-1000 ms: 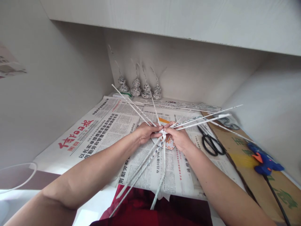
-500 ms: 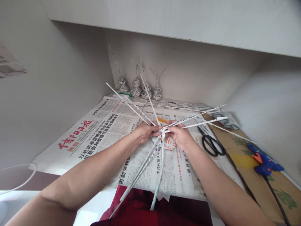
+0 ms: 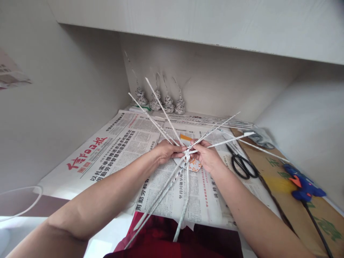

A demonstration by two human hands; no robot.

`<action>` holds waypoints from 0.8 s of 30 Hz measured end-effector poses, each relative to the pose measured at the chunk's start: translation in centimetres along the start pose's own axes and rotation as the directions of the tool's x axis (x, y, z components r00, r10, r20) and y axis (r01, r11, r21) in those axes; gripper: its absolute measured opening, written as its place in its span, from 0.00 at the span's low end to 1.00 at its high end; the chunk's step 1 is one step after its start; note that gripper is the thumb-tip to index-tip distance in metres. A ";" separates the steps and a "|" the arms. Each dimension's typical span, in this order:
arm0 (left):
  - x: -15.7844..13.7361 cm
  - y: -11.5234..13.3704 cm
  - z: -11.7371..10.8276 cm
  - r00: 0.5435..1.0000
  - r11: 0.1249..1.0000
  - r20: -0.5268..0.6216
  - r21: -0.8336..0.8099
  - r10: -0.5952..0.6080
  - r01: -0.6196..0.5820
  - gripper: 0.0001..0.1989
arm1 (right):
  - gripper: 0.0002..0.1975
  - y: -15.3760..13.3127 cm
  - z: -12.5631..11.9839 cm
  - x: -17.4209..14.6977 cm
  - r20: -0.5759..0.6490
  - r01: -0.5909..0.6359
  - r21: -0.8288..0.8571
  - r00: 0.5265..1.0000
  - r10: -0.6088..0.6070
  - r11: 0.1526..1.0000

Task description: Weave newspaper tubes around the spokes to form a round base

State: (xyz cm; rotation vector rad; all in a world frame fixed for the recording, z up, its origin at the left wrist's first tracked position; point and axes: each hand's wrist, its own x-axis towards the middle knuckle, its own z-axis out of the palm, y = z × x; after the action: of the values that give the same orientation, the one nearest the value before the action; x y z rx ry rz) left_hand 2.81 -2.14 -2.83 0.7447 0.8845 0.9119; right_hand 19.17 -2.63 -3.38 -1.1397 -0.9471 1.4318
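Between my hands is a star-shaped bundle of rolled newspaper strips (image 3: pixel 187 155), woven together at the centre, with long ends spreading out in several directions. My left hand (image 3: pixel 170 149) pinches it from the left, thumb on top near the crossing. From the right, my right hand (image 3: pixel 204 152) grips it, thumb and fingers closed on strips beside the knot. Two ends rise toward the back left, others point right, and several hang toward my lap. Partly hidden beneath the hands is a white card with orange characters (image 3: pixel 194 165). The fingertips under the weave are hidden.
Newspaper sheets (image 3: pixel 113 157) cover the table. Black scissors (image 3: pixel 242 165) lie to the right, beside a cardboard piece (image 3: pixel 290 186) and a blue toy (image 3: pixel 305 186). Several woven gourd shapes (image 3: pixel 168 104) stand at the back wall, near loose paper rolls (image 3: pixel 209 121). A shelf (image 3: pixel 199 25) overhangs.
The woven bundle has turned slightly: a back strip has swung left and the right-hand strips have shifted a little. Both hands keep their grip in nearly the same place.
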 end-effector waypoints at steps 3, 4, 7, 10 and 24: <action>-0.1 0.2 0.0 1.000 1.000 0.006 0.022 -0.006 0.006 0.10 | 0.13 -0.1 0.1 0.0 0.015 -0.006 0.037 1.000 0.006 0.999; -0.1 0.2 0.0 1.000 1.000 0.003 0.025 -0.005 0.005 0.11 | 0.13 -0.2 0.1 -0.1 0.009 -0.011 0.050 1.000 0.011 0.999; 0.0 0.2 0.0 0.999 1.000 -0.030 0.021 0.013 -0.012 0.10 | 0.13 -0.4 0.1 -0.2 -0.009 -0.027 0.085 1.000 0.028 0.996; 0.1 0.2 0.0 0.997 0.999 -0.068 0.013 0.039 -0.038 0.11 | 0.13 -0.8 0.2 -0.4 -0.023 -0.036 0.109 0.999 0.039 0.993; 0.3 0.0 0.1 0.986 0.997 -0.152 0.055 0.062 -0.054 0.13 | 0.19 -3.0 -0.7 0.3 -0.318 0.284 0.243 0.927 -0.200 0.928</action>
State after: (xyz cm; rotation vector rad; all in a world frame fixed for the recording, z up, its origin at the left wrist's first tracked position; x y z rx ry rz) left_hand 3.03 -1.92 -2.90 0.7543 1.0299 1.0116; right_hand 20.51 -1.88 -0.76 -0.9449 -0.6269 1.1184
